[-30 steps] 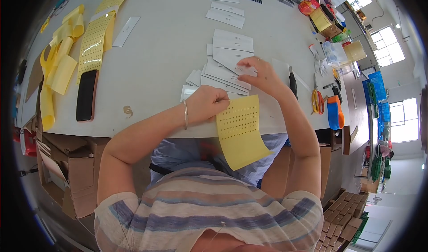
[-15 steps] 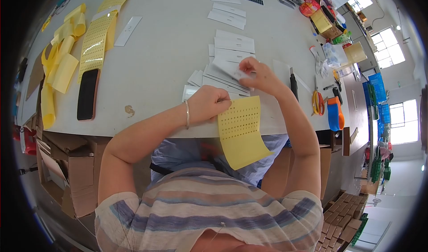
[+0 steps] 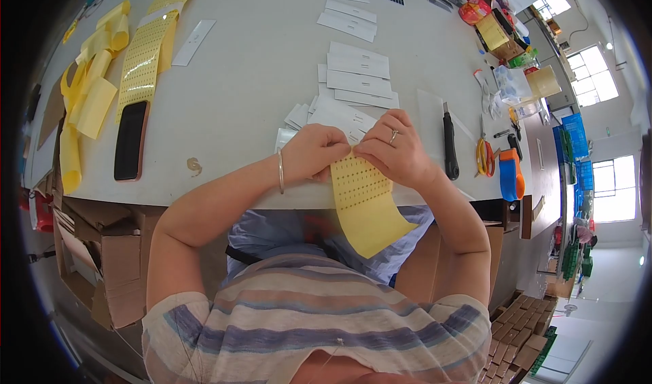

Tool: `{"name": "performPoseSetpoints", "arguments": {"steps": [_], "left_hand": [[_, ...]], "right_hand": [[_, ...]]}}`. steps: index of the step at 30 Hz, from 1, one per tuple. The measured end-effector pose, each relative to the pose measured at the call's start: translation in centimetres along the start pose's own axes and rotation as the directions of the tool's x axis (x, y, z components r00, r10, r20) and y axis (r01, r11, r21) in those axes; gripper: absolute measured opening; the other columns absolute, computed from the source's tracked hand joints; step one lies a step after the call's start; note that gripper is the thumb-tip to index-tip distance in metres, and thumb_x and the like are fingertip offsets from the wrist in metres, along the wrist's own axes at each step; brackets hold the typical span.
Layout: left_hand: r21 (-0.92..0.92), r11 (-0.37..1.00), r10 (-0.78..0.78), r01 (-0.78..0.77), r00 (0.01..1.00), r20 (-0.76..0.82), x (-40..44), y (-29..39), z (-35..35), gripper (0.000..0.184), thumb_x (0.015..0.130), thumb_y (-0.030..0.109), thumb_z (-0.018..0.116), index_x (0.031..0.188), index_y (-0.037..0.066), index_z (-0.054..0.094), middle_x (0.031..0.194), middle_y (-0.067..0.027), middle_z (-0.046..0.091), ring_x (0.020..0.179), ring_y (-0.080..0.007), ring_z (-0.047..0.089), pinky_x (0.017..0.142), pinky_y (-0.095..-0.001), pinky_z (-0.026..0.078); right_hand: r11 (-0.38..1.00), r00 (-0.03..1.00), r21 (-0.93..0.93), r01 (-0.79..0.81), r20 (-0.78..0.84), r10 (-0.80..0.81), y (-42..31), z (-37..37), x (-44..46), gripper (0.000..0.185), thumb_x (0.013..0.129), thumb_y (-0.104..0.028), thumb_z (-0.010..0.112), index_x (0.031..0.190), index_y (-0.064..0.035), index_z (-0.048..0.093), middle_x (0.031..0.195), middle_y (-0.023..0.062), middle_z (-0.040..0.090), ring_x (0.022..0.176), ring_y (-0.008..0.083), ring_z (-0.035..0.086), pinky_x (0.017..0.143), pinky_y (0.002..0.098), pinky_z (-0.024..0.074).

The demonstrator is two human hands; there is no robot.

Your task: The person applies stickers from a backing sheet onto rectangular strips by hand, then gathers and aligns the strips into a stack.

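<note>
Yellow sheet (image 3: 370, 217) is pinched by the left hand (image 3: 311, 154) and the right hand (image 3: 399, 151), while white cards (image 3: 358, 81) lie just beyond, between phone (image 3: 131, 141) and black cutter (image 3: 449, 146).

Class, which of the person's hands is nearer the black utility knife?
Right. The right hand is just left of the black utility knife; the left hand is farther left, pinching the yellow sheet.

Single wide fisheye view from a camera worn on the head, facing forward and steeply down: striped short-sleeved cloth shirt (image 3: 319, 316) nearest, at bottom; bare left hand (image 3: 311, 154) and bare right hand (image 3: 399, 150) near centre; flat pale grey tabletop (image 3: 258, 58) stretching away above.
</note>
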State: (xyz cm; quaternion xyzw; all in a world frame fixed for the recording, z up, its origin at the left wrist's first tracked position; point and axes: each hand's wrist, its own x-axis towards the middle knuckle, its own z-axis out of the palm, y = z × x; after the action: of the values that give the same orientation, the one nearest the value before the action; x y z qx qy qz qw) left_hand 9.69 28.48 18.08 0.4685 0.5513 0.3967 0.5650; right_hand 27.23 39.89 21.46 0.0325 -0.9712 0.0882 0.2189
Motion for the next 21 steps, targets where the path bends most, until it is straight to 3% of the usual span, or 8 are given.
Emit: {"name": "performPoseSetpoints", "arguments": {"steps": [1,3,4,7,11,13,18,21], "left_hand": [[-0.048,0.999,0.003,-0.004,1.000,-0.013,0.1,-0.1,-0.1,0.024,0.086,0.020,0.054,0.081,-0.003,0.061,0.059,-0.0051,0.058,0.044,-0.0097,0.055,0.041,-0.0250,0.041],[-0.095,0.995,0.005,-0.007,1.000,-0.024,0.1,-0.2,-0.1,0.024,0.086,0.020,0.054,0.081,-0.002,0.061,0.059,-0.0044,0.057,0.044,-0.0091,0.054,0.040,-0.0244,0.041],[-0.075,0.997,0.024,-0.026,0.999,-0.030,0.2,-0.2,0.0,0.024,0.087,0.020,0.054,0.080,-0.002,0.061,0.058,-0.0041,0.057,0.043,-0.0089,0.054,0.040,-0.0243,0.041],[-0.012,0.998,0.061,-0.061,0.998,-0.020,0.0,0.0,0.3,0.024,0.088,0.020,0.054,0.080,-0.002,0.061,0.058,-0.0032,0.057,0.042,-0.0073,0.052,0.040,-0.0226,0.040],[0.048,0.994,0.103,-0.102,0.995,-0.001,-0.2,-0.2,0.3,0.024,0.089,0.020,0.055,0.078,-0.001,0.061,0.059,-0.0025,0.058,0.042,-0.0054,0.052,0.040,-0.0212,0.039],[0.060,0.992,0.112,-0.112,0.994,0.003,-0.1,-0.3,0.3,0.024,0.089,0.020,0.056,0.078,-0.001,0.061,0.059,-0.0024,0.058,0.042,-0.0053,0.052,0.040,-0.0213,0.039],[0.101,0.983,0.150,-0.151,0.989,0.012,0.0,-0.5,0.4,0.025,0.089,0.021,0.057,0.078,-0.001,0.061,0.059,-0.0026,0.058,0.043,-0.0056,0.052,0.040,-0.0212,0.040],[0.120,0.984,0.129,-0.132,0.991,0.029,-0.2,-0.1,0.6,0.027,0.086,0.024,0.057,0.079,-0.003,0.062,0.060,-0.0080,0.061,0.043,-0.0127,0.056,0.046,-0.0274,0.045]], "right_hand": [[1.000,1.000,0.001,0.002,0.000,-0.002,0.4,0.1,0.2,0.011,0.071,-0.006,0.070,0.077,-0.0125,0.063,0.083,-0.0010,0.061,0.083,0.0219,0.056,0.086,0.0374,0.0404],[0.977,0.973,0.096,-0.190,-0.116,0.201,2.3,0.3,0.6,0.013,0.071,-0.003,0.069,0.077,-0.0111,0.062,0.085,0.0004,0.061,0.086,0.0237,0.055,0.084,0.0375,0.0412],[0.908,0.921,0.281,-0.309,-0.148,0.360,4.2,0.9,0.8,0.007,0.074,-0.007,0.067,0.079,-0.0097,0.063,0.088,0.0027,0.062,0.090,0.0250,0.054,0.085,0.0380,0.0406],[0.839,0.846,0.177,-0.514,-0.053,0.530,8.8,1.0,1.7,0.006,0.078,-0.014,0.064,0.082,-0.0084,0.064,0.092,0.0047,0.062,0.092,0.0250,0.055,0.088,0.0383,0.0389],[0.792,0.812,0.192,-0.580,0.062,0.580,12.0,3.4,2.3,0.012,0.081,-0.019,0.062,0.083,-0.0083,0.065,0.096,0.0045,0.062,0.096,0.0240,0.055,0.092,0.0389,0.0362],[0.841,0.833,-0.026,-0.540,0.126,0.539,12.3,3.9,2.6,0.020,0.081,-0.021,0.064,0.094,-0.0055,0.062,0.096,0.0084,0.062,0.098,0.0236,0.055,0.086,0.0359,0.0426],[0.830,0.813,-0.013,-0.557,0.192,0.549,10.9,2.2,2.6,0.041,0.079,-0.023,0.067,0.116,-0.0115,0.055,0.105,0.0087,0.062,0.106,0.0258,0.052,0.096,0.0393,0.0353],[0.853,0.835,-0.036,-0.521,0.185,0.518,11.1,2.4,2.0,0.047,0.077,-0.024,0.068,0.120,-0.0116,0.052,0.107,0.0103,0.062,0.105,0.0272,0.053,0.095,0.0385,0.0381]]}}
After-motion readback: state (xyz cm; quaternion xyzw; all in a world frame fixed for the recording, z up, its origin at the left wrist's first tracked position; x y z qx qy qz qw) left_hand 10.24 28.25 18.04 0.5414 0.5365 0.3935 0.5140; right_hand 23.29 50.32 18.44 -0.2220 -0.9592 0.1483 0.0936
